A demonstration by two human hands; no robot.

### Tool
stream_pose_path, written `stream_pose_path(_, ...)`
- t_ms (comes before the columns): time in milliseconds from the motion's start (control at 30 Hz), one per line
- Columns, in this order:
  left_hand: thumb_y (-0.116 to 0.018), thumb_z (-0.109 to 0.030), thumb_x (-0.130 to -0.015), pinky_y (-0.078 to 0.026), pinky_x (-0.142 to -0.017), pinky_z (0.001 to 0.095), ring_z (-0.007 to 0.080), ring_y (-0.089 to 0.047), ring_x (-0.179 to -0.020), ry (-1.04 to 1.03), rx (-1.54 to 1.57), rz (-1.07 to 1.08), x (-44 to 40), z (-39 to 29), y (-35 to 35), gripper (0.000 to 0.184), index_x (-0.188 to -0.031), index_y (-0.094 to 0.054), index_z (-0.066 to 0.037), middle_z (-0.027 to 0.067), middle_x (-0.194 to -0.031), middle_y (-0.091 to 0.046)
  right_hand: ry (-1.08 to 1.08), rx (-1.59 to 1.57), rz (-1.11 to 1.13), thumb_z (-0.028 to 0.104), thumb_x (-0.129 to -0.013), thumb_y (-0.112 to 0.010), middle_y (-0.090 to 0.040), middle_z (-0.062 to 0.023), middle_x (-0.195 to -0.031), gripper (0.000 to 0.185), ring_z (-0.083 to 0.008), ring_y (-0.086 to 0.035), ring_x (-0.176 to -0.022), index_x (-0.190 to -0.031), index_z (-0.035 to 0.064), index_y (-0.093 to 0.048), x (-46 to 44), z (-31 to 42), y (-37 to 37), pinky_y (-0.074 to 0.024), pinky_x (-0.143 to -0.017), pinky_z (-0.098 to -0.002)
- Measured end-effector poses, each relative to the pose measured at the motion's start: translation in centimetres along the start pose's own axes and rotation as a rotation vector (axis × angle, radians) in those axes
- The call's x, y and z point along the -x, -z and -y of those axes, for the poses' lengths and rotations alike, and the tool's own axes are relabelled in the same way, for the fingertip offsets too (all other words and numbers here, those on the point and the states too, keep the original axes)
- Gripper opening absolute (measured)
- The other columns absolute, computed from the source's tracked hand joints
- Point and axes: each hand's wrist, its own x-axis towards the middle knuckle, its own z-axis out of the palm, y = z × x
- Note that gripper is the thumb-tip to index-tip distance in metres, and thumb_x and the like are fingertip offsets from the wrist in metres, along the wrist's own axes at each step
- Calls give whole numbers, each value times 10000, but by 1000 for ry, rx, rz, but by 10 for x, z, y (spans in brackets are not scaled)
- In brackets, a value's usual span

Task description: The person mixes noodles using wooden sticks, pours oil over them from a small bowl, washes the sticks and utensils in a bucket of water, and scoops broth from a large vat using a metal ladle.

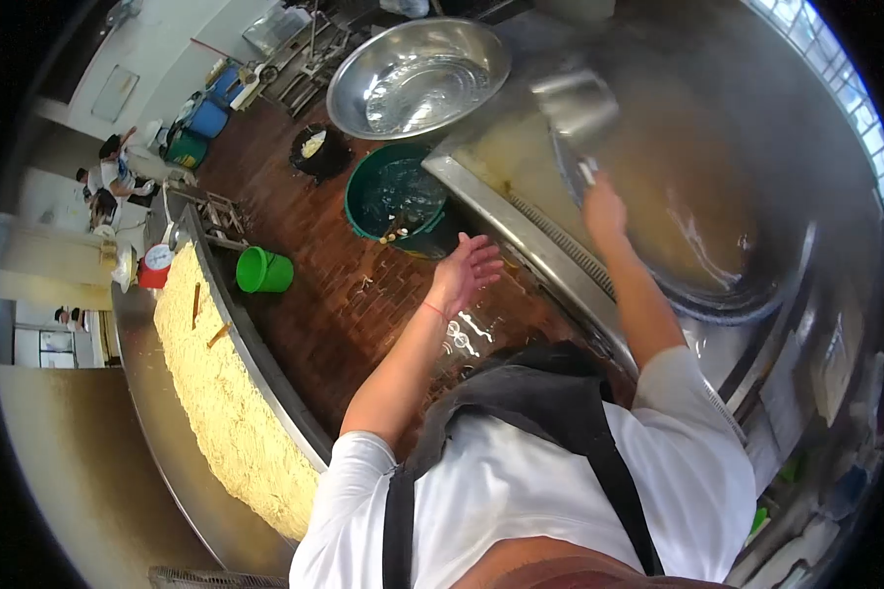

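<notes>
My right hand (604,208) is wrapped round the pale handle of a wide metal scoop (578,103), at the rim of a large round vat (746,312). Brownish liquid (692,211) fills the vat, and haze hangs over it. My left hand (465,277) is in the air over the floor, fingers spread and holding nothing. Nearest to it is a dark green tub (363,221) of water, with some pale bits and a brownish thing near its edge. Beyond that tub, a large shiny metal basin (349,108) is tilted towards me.
A steel counter edge (521,231) runs beside the vat. On my left, a long trough (265,398) holds a yellow crumbly mass. A green bucket (264,270), a black pot (319,162) and a red scale (154,265) stand farther off. People (118,177) are at the far left.
</notes>
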Motion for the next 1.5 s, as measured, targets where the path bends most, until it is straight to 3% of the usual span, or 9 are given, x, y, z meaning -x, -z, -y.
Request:
stream_pose_path(167, -379, -633, -974, -456, -986, 448, 303, -545, -1166, -4, 16, -14, 4, 3, 4, 792, -1475, -315, -22, 183, -1395, -472, -43, 248, -160, 101, -936, -524, -709, -178, -966, 315, -344, -701, -890, -1210, -47, -570, 15, -146, 34, -563, -750, -447)
stream_pose_path(233, -395, -625, -974, -466, -974, 442, 307, -553, -1162, -10, 28, -25, 5, 4, 11, 782, -1469, -324, -25, 184, -1388, -478, -349, 301, -52, 183, -975, -477, -690, -245, -1033, 304, -402, -688, -944, -1179, -35, -532, 18, -196, 58, -558, -785, -498)
stream_pose_path(300, -414, -615, -973, -476, -959, 434, 305, -556, -1158, -12, 52, -28, 6, 7, 18, 771, -1465, -330, -27, 184, -1376, -488, -210, 667, 57, 168, -963, -471, -686, -237, -1057, 287, -387, -697, -936, -1168, -8, -569, 7, -310, 28, -568, -771, -486)
stream_pose_path(333, -423, -610, -973, -481, -952, 431, 304, -558, -1157, -10, 63, -26, 6, 8, 20, 766, -1462, -333, -28, 184, -1371, -493, -470, 400, -52, 165, -959, -471, -687, -228, -1057, 281, -381, -701, -926, -1158, 7, -592, 24, -295, 52, -571, -765, -484)
stream_pose_path(433, -443, -596, -973, -494, -929, 419, 295, -568, -1140, -9, 64, -43, 10, 9, 20, 748, -1451, -346, -29, 178, -1348, -511, -376, 493, -44, 230, -979, -437, -711, -202, -992, 329, -378, -704, -887, -1050, -10, -650, 40, -342, 35, -560, -750, -487)
stream_pose_path(533, -449, -589, -975, -503, -911, 415, 290, -581, -1117, -4, 54, -53, 11, 15, 23, 734, -1439, -361, -27, 170, -1326, -524, 198, 714, 146, 217, -974, -434, -717, -194, -921, 326, -351, -717, -813, -967, 11, -686, 22, -409, -27, -561, -706, -472)
stream_pose_path(733, -459, -565, -983, -514, -885, 407, 279, -594, -1081, 4, 58, -60, 20, 20, 27, 699, -1421, -381, -26, 168, -1298, -536, -590, -334, 574, 146, -869, -576, -649, -121, -670, 172, -250, -609, -496, -840, -1, -660, -20, -338, -61, -518, -525, -404)
stream_pose_path(967, -450, -544, -995, -512, -886, 407, 275, -596, -1074, 9, 55, -59, 22, 19, 23, 673, -1416, -380, -23, 164, -1292, -540, -603, -996, 488, 166, -862, -660, -510, 1, -582, 189, -123, -486, -463, -730, 96, -545, 33, -201, 10, -443, -418, -288)
stream_pose_path(1500, -416, -578, -991, -489, -928, 417, 288, -577, -1126, -11, 27, -50, 29, 19, 18, 712, -1429, -375, -17, 168, -1334, -527, -163, -722, 363, 164, -811, -639, -596, -104, -685, 267, -194, -582, -501, -948, -48, -551, 10, -28, 14, -476, -466, -358)
